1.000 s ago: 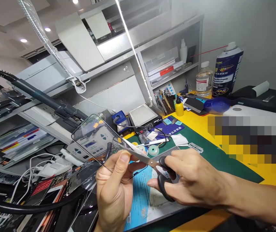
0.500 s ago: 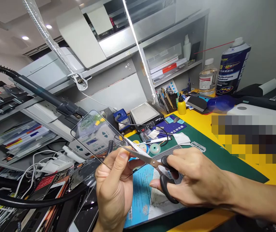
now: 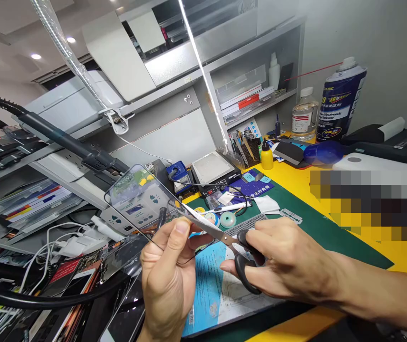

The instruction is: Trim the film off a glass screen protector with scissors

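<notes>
A clear, black-edged glass panel, shaped like a phone's front glass, stands tilted in my left hand. My left thumb and fingers pinch it near its lower edge. In my right hand is a pair of scissors with black handles, my fingers through the loops. The blades reach across to the panel's edge, just beyond my left thumb tip. Whether they touch the glass, I cannot tell. A blue-and-white printed sheet lies below my hands.
A green mat covers part of the yellow bench, with a razor blade on it. Phones and parts crowd the left side. A grey control unit stands behind the glass. A spray can and bottle stand at right.
The scissors' blades have closed somewhat at the panel's edge. Both hands stay almost where they were, and the view has shifted slightly.
</notes>
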Action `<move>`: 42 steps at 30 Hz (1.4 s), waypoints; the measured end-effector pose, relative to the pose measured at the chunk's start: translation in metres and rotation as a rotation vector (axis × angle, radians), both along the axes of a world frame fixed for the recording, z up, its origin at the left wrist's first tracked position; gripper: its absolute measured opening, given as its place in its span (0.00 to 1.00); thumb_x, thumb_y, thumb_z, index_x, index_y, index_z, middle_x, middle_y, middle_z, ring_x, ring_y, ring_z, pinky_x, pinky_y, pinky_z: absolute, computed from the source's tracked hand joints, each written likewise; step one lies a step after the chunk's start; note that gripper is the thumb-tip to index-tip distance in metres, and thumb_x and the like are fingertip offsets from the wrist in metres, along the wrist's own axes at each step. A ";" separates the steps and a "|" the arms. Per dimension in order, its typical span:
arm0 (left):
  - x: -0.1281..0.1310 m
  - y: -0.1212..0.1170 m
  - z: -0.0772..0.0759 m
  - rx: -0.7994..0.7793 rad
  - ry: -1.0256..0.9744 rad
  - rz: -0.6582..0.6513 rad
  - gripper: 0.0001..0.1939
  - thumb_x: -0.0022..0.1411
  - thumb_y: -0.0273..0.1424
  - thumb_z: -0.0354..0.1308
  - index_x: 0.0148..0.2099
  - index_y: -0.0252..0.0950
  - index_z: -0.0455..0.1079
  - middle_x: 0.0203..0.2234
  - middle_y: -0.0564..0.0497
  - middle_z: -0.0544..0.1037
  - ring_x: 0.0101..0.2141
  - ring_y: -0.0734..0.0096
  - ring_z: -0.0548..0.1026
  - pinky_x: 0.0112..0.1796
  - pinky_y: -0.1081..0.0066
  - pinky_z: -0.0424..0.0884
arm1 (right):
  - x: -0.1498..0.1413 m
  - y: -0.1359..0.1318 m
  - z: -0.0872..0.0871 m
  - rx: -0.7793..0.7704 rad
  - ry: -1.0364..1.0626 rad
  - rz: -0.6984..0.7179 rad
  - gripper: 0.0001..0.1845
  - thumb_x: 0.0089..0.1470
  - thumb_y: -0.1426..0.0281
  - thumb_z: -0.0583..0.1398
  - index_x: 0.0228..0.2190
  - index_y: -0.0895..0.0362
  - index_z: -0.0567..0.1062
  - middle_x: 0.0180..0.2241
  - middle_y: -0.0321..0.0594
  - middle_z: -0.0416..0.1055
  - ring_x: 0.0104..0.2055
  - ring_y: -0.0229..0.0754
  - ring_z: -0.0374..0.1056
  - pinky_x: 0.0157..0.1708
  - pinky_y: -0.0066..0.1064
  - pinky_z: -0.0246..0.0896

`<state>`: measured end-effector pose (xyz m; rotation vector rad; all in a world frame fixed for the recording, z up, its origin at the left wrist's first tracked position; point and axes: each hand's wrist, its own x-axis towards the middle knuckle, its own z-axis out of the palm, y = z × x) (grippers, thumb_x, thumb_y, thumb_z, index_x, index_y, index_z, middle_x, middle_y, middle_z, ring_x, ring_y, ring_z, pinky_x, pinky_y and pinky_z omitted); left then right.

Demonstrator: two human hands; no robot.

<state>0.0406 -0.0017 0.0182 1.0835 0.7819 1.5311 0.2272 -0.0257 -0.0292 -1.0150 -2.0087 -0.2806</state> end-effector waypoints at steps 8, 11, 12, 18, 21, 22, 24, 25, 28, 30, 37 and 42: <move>0.003 0.001 0.001 -0.007 -0.020 0.005 0.04 0.55 0.32 0.71 0.32 0.38 0.83 0.28 0.49 0.85 0.29 0.67 0.83 0.33 0.72 0.81 | -0.001 -0.002 0.001 -0.043 0.030 0.030 0.24 0.64 0.59 0.58 0.19 0.56 0.69 0.15 0.35 0.62 0.18 0.38 0.57 0.22 0.34 0.47; 0.002 0.000 0.001 -0.003 -0.018 0.006 0.04 0.55 0.32 0.71 0.32 0.37 0.83 0.28 0.50 0.85 0.30 0.67 0.83 0.34 0.71 0.81 | -0.002 -0.002 0.002 -0.088 0.076 0.047 0.23 0.61 0.58 0.61 0.19 0.56 0.68 0.15 0.34 0.62 0.18 0.37 0.57 0.21 0.33 0.47; 0.002 -0.001 0.001 0.001 -0.017 0.003 0.04 0.55 0.32 0.71 0.32 0.37 0.83 0.28 0.50 0.85 0.30 0.67 0.83 0.34 0.71 0.81 | -0.002 -0.002 0.002 -0.095 0.083 0.050 0.23 0.60 0.58 0.62 0.19 0.56 0.68 0.16 0.33 0.62 0.18 0.37 0.57 0.21 0.33 0.47; 0.001 -0.001 -0.001 0.016 0.007 -0.018 0.05 0.57 0.32 0.69 0.34 0.37 0.83 0.29 0.49 0.85 0.29 0.71 0.82 0.35 0.73 0.81 | -0.002 -0.001 0.000 -0.055 0.057 0.036 0.23 0.61 0.58 0.60 0.19 0.57 0.69 0.16 0.36 0.63 0.19 0.38 0.57 0.23 0.34 0.48; 0.002 0.000 -0.002 0.007 0.016 -0.005 0.05 0.56 0.33 0.70 0.34 0.36 0.83 0.29 0.49 0.86 0.29 0.70 0.82 0.35 0.73 0.81 | -0.002 -0.001 0.000 -0.028 0.045 0.021 0.24 0.63 0.58 0.59 0.19 0.57 0.69 0.15 0.36 0.63 0.18 0.38 0.57 0.22 0.35 0.47; 0.002 0.000 -0.002 0.002 0.019 0.000 0.06 0.56 0.33 0.70 0.34 0.36 0.83 0.30 0.49 0.86 0.30 0.69 0.83 0.35 0.72 0.81 | -0.001 -0.001 0.000 -0.024 0.042 0.019 0.24 0.64 0.59 0.58 0.19 0.57 0.69 0.15 0.35 0.62 0.18 0.38 0.57 0.22 0.35 0.47; 0.002 -0.001 -0.002 -0.008 0.022 0.010 0.06 0.55 0.34 0.71 0.34 0.36 0.83 0.31 0.48 0.86 0.31 0.66 0.83 0.35 0.71 0.82 | -0.001 -0.001 0.001 -0.026 0.040 0.020 0.24 0.64 0.60 0.58 0.19 0.56 0.69 0.15 0.35 0.62 0.18 0.38 0.56 0.22 0.35 0.46; 0.002 -0.001 -0.002 -0.010 0.022 0.012 0.07 0.55 0.34 0.71 0.34 0.36 0.83 0.31 0.47 0.86 0.31 0.65 0.83 0.35 0.70 0.82 | -0.001 0.000 0.001 -0.027 0.045 0.019 0.24 0.64 0.60 0.58 0.19 0.56 0.69 0.15 0.35 0.62 0.18 0.38 0.56 0.22 0.35 0.46; 0.003 0.000 -0.001 -0.008 0.010 0.012 0.06 0.54 0.34 0.71 0.33 0.36 0.83 0.29 0.48 0.85 0.29 0.68 0.82 0.33 0.72 0.81 | -0.002 -0.001 0.002 -0.066 0.064 0.027 0.23 0.62 0.58 0.60 0.19 0.56 0.69 0.15 0.35 0.63 0.18 0.38 0.57 0.21 0.34 0.47; 0.003 0.000 -0.001 -0.006 -0.009 0.014 0.05 0.53 0.33 0.72 0.32 0.37 0.83 0.27 0.50 0.85 0.27 0.70 0.81 0.32 0.73 0.80 | -0.002 -0.002 0.002 -0.106 0.080 0.026 0.22 0.59 0.57 0.62 0.20 0.56 0.69 0.16 0.35 0.63 0.19 0.38 0.58 0.22 0.33 0.48; 0.001 -0.001 -0.001 -0.015 -0.016 0.016 0.05 0.53 0.33 0.72 0.32 0.37 0.82 0.28 0.50 0.85 0.28 0.69 0.82 0.33 0.72 0.80 | -0.001 -0.002 0.000 -0.093 0.053 0.025 0.23 0.60 0.56 0.61 0.20 0.56 0.69 0.16 0.36 0.63 0.19 0.39 0.58 0.22 0.34 0.48; 0.002 -0.001 -0.001 -0.015 -0.004 0.002 0.06 0.54 0.33 0.71 0.33 0.36 0.83 0.28 0.48 0.85 0.28 0.68 0.83 0.33 0.73 0.80 | -0.002 -0.001 0.000 -0.039 0.033 0.007 0.24 0.62 0.57 0.60 0.19 0.57 0.70 0.15 0.36 0.63 0.18 0.39 0.57 0.22 0.35 0.47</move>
